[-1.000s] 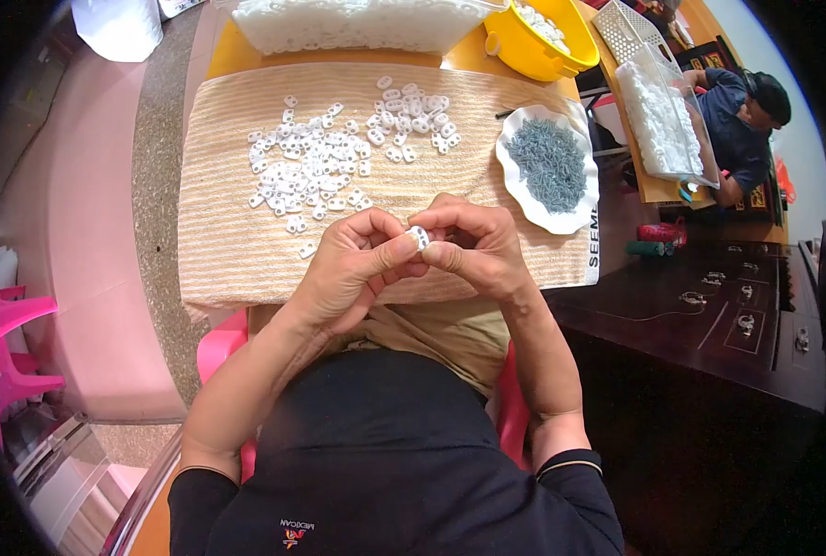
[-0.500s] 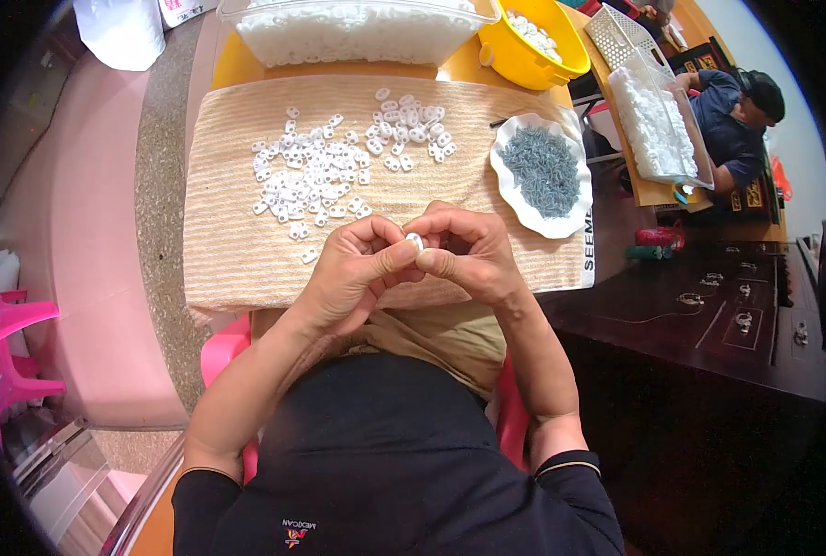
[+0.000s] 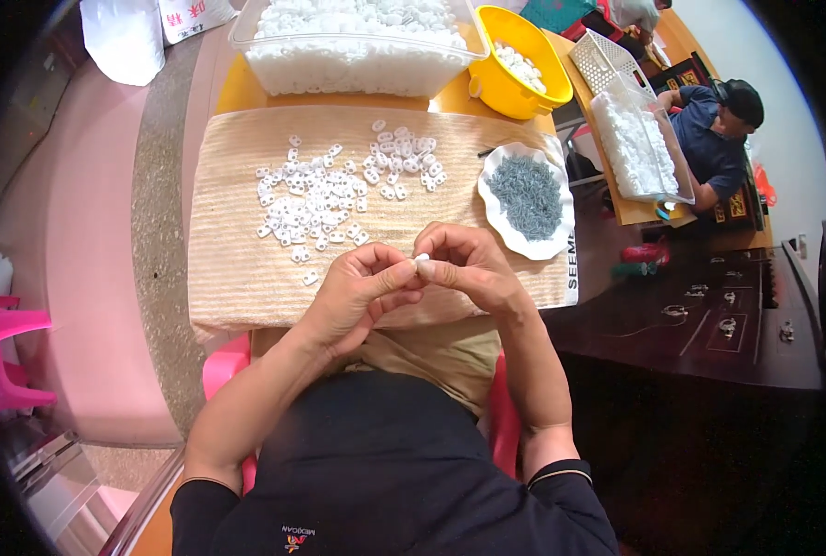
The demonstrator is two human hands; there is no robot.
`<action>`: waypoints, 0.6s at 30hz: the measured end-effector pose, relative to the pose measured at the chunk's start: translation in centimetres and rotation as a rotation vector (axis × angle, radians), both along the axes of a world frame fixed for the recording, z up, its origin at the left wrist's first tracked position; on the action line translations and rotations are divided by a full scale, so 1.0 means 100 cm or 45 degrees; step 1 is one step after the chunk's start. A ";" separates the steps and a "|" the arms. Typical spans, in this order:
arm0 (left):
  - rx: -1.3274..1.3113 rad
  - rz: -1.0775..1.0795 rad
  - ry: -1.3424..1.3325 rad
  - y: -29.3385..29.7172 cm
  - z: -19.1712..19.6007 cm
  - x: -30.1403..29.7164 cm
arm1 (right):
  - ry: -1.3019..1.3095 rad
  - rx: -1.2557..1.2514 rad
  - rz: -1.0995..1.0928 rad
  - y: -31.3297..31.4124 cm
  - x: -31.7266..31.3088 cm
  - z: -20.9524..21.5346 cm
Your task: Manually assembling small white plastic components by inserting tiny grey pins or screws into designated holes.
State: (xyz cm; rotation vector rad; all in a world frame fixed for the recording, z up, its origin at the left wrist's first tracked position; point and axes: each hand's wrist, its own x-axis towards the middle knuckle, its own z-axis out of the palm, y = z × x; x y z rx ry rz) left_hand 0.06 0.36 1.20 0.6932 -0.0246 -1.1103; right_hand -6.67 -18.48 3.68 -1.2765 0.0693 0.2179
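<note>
My left hand (image 3: 371, 289) and my right hand (image 3: 469, 269) meet over the near part of a striped tan towel. Between their thumbs and fingertips they pinch one small white plastic piece (image 3: 421, 260), mostly covered by the fingers. Beyond my left hand lies a loose spread of white oval pieces with two holes (image 3: 316, 199). A smaller heap of similar white pieces (image 3: 402, 157) sits farther back, near the middle. To the right of my right hand, a white scalloped dish (image 3: 535, 248) holds many thin grey-blue pins (image 3: 529, 196).
At the back stand a clear bin (image 3: 357, 42) full of white pieces and a yellow basin (image 3: 510, 97) with more. Farther right, a person (image 3: 714, 130) sits by another clear bin (image 3: 637, 153). A pink stool (image 3: 10, 357) stands at the left.
The view has shifted, so the table appears lower in it. Both hands still pinch the small white piece, which has turned slightly between the fingertips.
</note>
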 end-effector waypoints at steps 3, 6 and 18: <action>0.086 0.021 0.005 -0.002 -0.003 -0.004 | 0.057 -0.208 -0.105 -0.021 0.008 0.000; 0.115 -0.008 -0.050 -0.003 -0.004 -0.008 | 0.014 -0.561 -0.300 -0.055 0.027 0.018; 0.157 0.027 -0.050 -0.003 0.002 -0.011 | -0.357 -1.228 -1.107 -0.150 0.090 0.027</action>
